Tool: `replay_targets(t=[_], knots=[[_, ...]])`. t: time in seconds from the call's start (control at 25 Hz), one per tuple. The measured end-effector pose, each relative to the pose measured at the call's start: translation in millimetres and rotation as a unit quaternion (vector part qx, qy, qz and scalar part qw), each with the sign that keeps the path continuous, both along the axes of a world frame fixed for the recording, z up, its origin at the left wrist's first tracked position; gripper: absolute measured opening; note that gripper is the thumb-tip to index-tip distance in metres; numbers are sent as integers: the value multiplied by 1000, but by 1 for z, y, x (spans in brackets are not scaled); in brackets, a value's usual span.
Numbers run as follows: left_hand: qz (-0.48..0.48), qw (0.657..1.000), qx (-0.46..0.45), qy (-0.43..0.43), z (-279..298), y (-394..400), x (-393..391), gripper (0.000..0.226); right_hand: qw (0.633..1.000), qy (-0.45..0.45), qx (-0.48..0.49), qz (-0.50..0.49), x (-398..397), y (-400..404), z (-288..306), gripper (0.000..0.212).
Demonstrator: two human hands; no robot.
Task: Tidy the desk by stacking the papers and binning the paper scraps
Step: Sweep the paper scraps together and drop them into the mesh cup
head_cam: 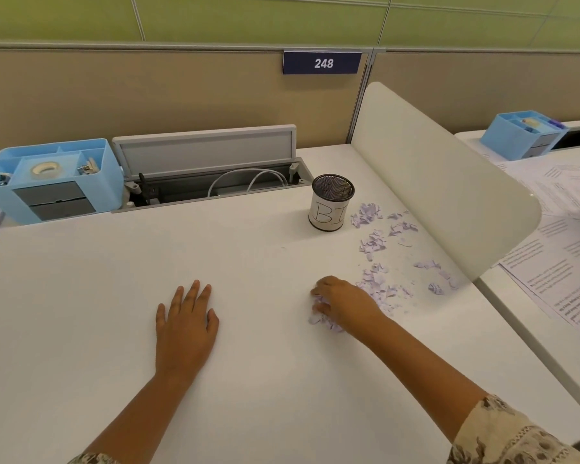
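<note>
Green wall (248, 15) above beige partition (148, 95).

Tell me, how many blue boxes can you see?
2. One blue organiser box sits at the desk's back left corner; another blue box is on the neighbouring desk, far right. More may be out of view.

The right hand (342, 304) hides most gathered scraps (325, 321) (count unclear).

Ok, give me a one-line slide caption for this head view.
Right hand gathers a clump of torn lilac paper scraps on the white desk, left hand resting flat, black mesh bin cup beyond.
</note>
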State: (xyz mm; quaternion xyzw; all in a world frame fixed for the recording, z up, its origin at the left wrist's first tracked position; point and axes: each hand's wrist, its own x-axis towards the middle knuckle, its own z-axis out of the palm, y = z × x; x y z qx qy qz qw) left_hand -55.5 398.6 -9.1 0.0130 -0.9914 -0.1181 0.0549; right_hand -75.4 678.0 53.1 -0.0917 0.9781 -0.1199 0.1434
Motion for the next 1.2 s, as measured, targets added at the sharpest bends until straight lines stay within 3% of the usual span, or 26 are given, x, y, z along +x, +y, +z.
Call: replay_targets(t=[0.12,0.28,0.4,0.56,0.68,0.8,0.88,1.04,1.12,1.2], knots=[[1,1000,-3,-1,0,0,0,61,999,-15,19,39,20,14,3,56],[-2,1000,-1,0,0,0,0,61,995,41,-57,74,42,16,-17,48],[-1,1000,2,1,1,1,0,61,991,104,-70,37,47,13,-21,36],[-1,1000,0,-1,1,0,1,62,987,101,-122,-39,31,15,-14,32],[-1,1000,2,-1,3,1,1,62,967,123,-177,-136,15,21,-3,30],[-4,1000,3,2,4,1,1,60,941,91,-253,-207,6,32,4,25],[-4,1000,4,2,5,2,2,59,903,33,-342,-258,-1,41,8,24],[-5,1000,-3,-4,5,1,1,58,734,-89,-582,-340,-23,51,27,28],[-6,1000,-6,-6,5,1,1,58,692,-95,-628,-344,-44,50,42,26],[-7,1000,-7,-8,5,0,1,58,682,-77,-650,-326,-70,48,59,23]])
